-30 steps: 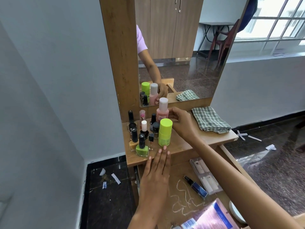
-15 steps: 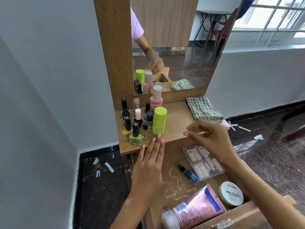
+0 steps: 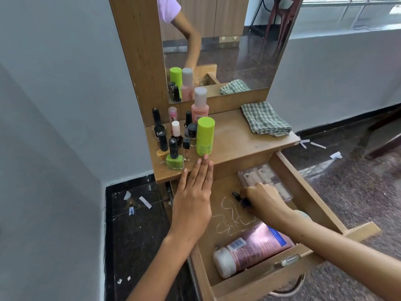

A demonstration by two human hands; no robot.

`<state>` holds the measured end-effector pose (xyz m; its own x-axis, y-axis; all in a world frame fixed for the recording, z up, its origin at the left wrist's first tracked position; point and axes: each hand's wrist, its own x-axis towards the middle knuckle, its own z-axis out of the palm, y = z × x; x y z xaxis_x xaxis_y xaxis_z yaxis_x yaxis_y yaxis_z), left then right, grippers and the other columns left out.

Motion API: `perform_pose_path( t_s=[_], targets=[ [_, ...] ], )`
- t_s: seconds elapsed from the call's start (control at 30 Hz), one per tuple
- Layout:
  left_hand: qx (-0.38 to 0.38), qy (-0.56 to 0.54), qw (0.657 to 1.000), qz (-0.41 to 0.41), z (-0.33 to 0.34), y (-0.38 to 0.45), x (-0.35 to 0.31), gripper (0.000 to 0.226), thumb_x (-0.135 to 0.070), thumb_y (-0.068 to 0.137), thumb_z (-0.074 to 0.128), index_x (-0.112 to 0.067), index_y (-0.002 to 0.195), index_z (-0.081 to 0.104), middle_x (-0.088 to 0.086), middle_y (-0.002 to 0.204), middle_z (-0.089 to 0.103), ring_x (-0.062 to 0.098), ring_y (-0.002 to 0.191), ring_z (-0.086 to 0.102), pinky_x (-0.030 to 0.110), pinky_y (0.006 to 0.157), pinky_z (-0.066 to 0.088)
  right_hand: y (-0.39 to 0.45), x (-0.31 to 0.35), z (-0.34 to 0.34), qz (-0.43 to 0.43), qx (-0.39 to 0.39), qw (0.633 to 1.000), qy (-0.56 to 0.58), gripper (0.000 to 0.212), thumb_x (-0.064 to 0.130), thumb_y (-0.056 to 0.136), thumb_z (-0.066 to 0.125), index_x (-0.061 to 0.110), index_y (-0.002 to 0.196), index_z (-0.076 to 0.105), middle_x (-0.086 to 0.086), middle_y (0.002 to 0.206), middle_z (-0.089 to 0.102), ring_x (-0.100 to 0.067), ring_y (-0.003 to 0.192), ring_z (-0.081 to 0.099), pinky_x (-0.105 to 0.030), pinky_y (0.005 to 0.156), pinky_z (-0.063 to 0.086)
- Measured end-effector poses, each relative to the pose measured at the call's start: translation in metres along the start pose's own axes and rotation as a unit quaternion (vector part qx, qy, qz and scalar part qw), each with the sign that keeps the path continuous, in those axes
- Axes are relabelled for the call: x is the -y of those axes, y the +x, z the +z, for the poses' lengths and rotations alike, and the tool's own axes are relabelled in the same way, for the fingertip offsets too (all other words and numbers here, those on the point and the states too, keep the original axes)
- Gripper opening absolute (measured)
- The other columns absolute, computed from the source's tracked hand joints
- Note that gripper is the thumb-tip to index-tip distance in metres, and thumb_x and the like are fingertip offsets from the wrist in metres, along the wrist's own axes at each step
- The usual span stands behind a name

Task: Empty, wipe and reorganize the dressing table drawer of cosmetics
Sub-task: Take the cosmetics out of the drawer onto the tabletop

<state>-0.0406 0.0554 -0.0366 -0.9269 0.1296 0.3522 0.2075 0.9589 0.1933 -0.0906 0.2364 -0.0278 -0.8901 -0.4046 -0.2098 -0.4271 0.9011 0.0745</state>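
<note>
A tall mirror (image 3: 227, 46) stood in a wooden frame (image 3: 138, 55). In the glass, wooden cupboard doors (image 3: 213, 15) and dark chair legs (image 3: 275, 20) showed. The wall (image 3: 54, 88) was pale grey. The floor (image 3: 138, 224) was dark and shiny, with white paper scraps (image 3: 145, 202) lying on it on the left. More white scraps (image 3: 318, 145) lay on the floor on the right. A window with bars (image 3: 355, 9) let in bright light.
</note>
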Motion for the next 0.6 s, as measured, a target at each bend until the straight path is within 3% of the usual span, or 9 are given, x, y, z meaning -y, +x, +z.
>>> perform_pose_path(
  t_s=[0.13,0.2,0.27,0.33,0.37,0.47,0.6],
  targets=[
    [-0.004,0.0,1.0,0.001,0.002,-0.001,0.001,0.079,-0.005,0.079,0.064,-0.007,0.145,0.02,0.008,0.154,0.014,0.019,0.142,0.011,0.041,0.112,0.012,-0.004,-0.016,-0.017,-0.001,0.009,0.971,0.237,0.023,0.013,0.073,0.079,0.021,0.093,0.071,0.004,0.089,0.072,-0.012,0.083,0.069,-0.03,0.073,0.057],
    [-0.007,0.002,1.0,-0.003,0.003,0.0,0.002,0.08,-0.006,0.078,0.066,-0.007,0.145,0.022,0.008,0.153,0.016,0.019,0.141,0.012,0.041,0.112,0.012,-0.013,-0.024,-0.045,-0.011,-0.005,0.923,0.384,0.03,0.007,0.067,0.083,0.019,0.092,0.072,0.003,0.086,0.073,-0.006,0.077,0.07,-0.021,0.07,0.057],
    [-0.009,0.008,1.0,-0.004,0.003,0.001,0.001,0.077,-0.007,0.079,0.064,-0.007,0.144,0.023,0.008,0.153,0.017,0.019,0.141,0.013,0.041,0.111,0.012,-0.018,-0.029,-0.073,-0.025,-0.059,0.85,0.524,0.029,0.008,0.064,0.081,0.015,0.09,0.071,-0.002,0.084,0.074,-0.011,0.079,0.071,-0.024,0.072,0.058],
    [-0.011,0.014,1.0,-0.005,0.004,0.0,0.0,0.071,-0.011,0.083,0.055,-0.007,0.145,0.021,0.007,0.154,0.014,0.019,0.141,0.011,0.041,0.112,0.011,-0.009,-0.027,-0.087,-0.029,-0.145,0.79,0.595,0.029,0.006,0.066,0.079,0.01,0.092,0.069,-0.006,0.086,0.074,-0.018,0.081,0.072,-0.031,0.073,0.058],
    [-0.01,0.016,1.0,-0.007,0.004,0.0,0.0,0.07,-0.013,0.084,0.051,-0.008,0.146,0.019,0.007,0.154,0.012,0.019,0.142,0.01,0.041,0.112,0.011,0.001,-0.023,-0.089,-0.024,-0.188,0.777,0.6,0.028,0.002,0.068,0.079,0.01,0.092,0.068,-0.006,0.086,0.074,-0.018,0.082,0.072,-0.031,0.073,0.058],
    [0.0,0.013,1.0,-0.008,0.003,-0.001,0.001,0.074,-0.014,0.082,0.057,-0.008,0.146,0.02,0.007,0.154,0.013,0.02,0.141,0.011,0.041,0.111,0.011,0.04,-0.008,-0.086,-0.024,-0.254,0.771,0.583,0.031,-0.005,0.069,0.078,0.015,0.086,0.063,0.001,0.084,0.071,-0.008,0.08,0.07,-0.03,0.077,0.058],
    [0.009,0.019,1.0,-0.004,0.0,-0.001,0.001,0.082,-0.015,0.075,0.069,-0.006,0.144,0.025,0.008,0.153,0.018,0.019,0.14,0.014,0.039,0.111,0.009,0.077,0.006,-0.075,-0.045,-0.28,0.798,0.532,0.029,-0.004,0.07,0.077,0.013,0.09,0.065,0.001,0.084,0.07,-0.009,0.08,0.069,-0.033,0.079,0.057]
  ],
)
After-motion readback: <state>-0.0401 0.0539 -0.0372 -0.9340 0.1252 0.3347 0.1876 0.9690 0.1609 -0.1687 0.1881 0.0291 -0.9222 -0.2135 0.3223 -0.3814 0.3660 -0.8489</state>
